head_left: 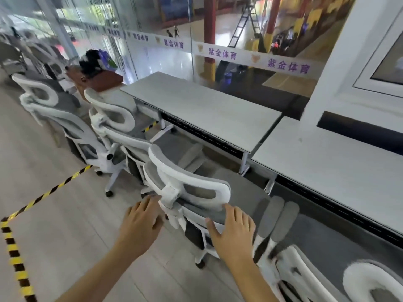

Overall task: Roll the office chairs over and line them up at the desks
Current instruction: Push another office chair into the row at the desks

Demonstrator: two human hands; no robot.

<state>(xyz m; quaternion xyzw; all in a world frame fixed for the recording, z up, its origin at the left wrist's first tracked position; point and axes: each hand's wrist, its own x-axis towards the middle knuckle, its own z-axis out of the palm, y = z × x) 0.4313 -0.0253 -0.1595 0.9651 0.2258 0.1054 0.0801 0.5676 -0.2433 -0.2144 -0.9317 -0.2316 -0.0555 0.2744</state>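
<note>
At frame centre the nearest office chair (187, 190) stood backed to the grey desk (209, 112), while the left hand (141, 221) and right hand (234, 232), fingers spread and straight, reached toward its backrest

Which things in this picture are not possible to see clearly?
Head view only:
- Nearest chair: most casters hidden behind its own frame.
- Chair at lower right: cut off by the frame edge.
- Items on the brown desk: blurred, unidentifiable.
- Both hands: contact with the chair unclear.
</note>
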